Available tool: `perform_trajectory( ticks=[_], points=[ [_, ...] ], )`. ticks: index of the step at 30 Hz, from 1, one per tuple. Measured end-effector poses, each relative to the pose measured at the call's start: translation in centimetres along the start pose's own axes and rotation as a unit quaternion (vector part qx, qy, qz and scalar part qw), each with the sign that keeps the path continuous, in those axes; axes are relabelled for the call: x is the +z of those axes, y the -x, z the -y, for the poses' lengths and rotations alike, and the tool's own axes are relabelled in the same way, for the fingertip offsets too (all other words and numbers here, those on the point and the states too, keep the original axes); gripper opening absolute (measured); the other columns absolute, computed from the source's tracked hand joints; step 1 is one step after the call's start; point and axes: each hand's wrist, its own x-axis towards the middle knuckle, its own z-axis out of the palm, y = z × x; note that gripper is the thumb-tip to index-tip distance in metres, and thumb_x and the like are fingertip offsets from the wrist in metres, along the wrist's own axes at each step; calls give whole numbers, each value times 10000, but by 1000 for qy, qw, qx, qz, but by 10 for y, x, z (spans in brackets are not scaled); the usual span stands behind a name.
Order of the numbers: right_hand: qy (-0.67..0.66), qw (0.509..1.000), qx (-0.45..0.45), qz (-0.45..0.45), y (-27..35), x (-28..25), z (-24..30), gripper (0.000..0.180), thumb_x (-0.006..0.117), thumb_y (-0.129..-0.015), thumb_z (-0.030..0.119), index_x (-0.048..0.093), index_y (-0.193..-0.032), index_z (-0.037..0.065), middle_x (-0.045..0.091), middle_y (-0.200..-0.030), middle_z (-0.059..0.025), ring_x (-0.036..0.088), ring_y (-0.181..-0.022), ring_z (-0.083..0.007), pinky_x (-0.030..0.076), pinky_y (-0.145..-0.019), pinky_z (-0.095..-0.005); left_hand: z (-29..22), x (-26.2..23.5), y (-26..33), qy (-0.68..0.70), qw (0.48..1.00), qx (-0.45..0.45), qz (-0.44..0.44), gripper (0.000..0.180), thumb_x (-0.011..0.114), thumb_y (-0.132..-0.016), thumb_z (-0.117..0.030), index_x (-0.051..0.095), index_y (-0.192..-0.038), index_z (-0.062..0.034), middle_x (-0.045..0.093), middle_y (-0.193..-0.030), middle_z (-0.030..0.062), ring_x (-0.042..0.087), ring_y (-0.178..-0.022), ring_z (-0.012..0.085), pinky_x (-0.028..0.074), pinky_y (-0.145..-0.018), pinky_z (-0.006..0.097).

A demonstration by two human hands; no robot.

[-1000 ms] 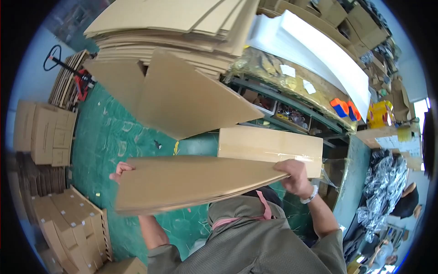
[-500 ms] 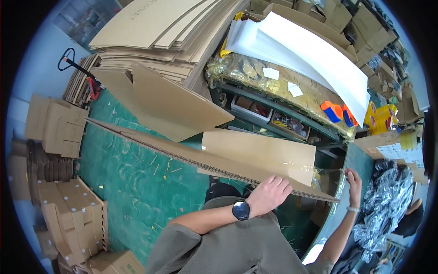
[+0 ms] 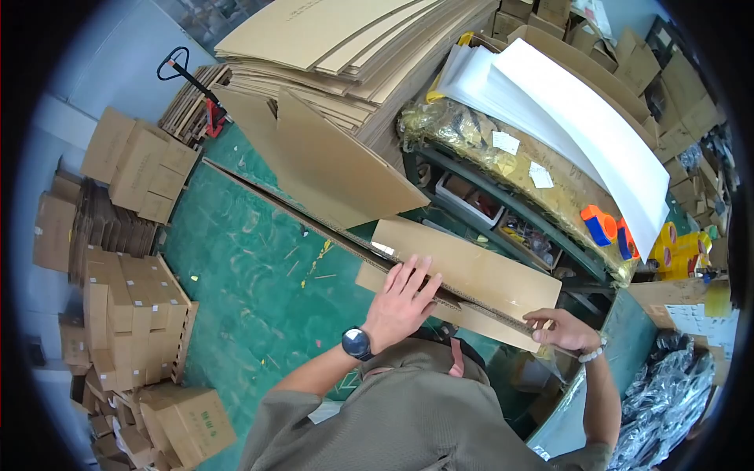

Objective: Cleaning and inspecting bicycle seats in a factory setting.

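A long folded cardboard sheet (image 3: pixel 314 224), seen nearly edge-on, stands slantwise in front of me with its layers slightly apart. My left hand (image 3: pixel 399 308), a dark watch on its wrist, rests on the upper edge near the middle, fingers stretched and spread. At the right end, my right hand (image 3: pixel 567 330) has thumb and fingers bent around the corner of the sheet. Just beyond lies a wide cardboard panel (image 3: pixel 479 263) with a shiny strip of tape near its right end. Whether this panel belongs to the folded sheet I cannot tell.
Behind stands a tall stack of flat cardboard (image 3: pixel 314 35), with a leaning sheet (image 3: pixel 338 161). A workbench (image 3: pixel 471 129) bears white foam sheets (image 3: pixel 581 102) and orange-blue tape dispensers (image 3: pixel 599 225). Stacked cartons (image 3: pixel 129 322) line the left. Clear plastic film (image 3: pixel 667 400) lies at right.
My left hand has moved left along the sheet and spread its fingers. My right hand has come in from the right onto the sheet's end. The sheet looks steeper, and the view has shifted.
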Motion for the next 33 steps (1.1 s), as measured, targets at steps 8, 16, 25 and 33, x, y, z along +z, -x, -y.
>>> perform_trajectory(
  ticks=[8,16,25,33],
  points=[
    [191,958,-56,-205,-5,-8,22,399,692,-904,375,686,-992,-14,674,-837,-144,637,-774,-282,499,-733,-389,20,-3,21,48,991,124,-28,322,696,-783,-182,624,-1090,-120,658,-1080,11,604,-966,193,451,-836,348],
    [378,793,-22,-477,-18,-59,30,400,633,-931,349,604,-728,6,598,-714,-222,588,-693,-426,442,-624,-501,-55,3,11,106,967,224,53,333,640,-847,-267,631,-1142,-112,622,-1015,31,610,-976,200,473,-822,328],
    [396,711,81,-575,0,-33,-11,622,758,-817,389,579,-1281,16,577,-1287,-163,449,-1290,-354,316,-1107,-474,194,-136,-43,-225,960,-131,-102,633,798,-730,-291,565,-1253,-22,586,-1272,197,504,-1218,415,407,-1043,522],
    [240,534,109,-804,22,55,-28,706,770,-781,110,447,-1399,-2,546,-1297,-220,534,-1202,-286,436,-1005,-384,335,-145,61,-252,879,-380,139,536,656,-851,-514,686,-995,2,689,-946,273,659,-943,438,518,-825,518]
  ],
)
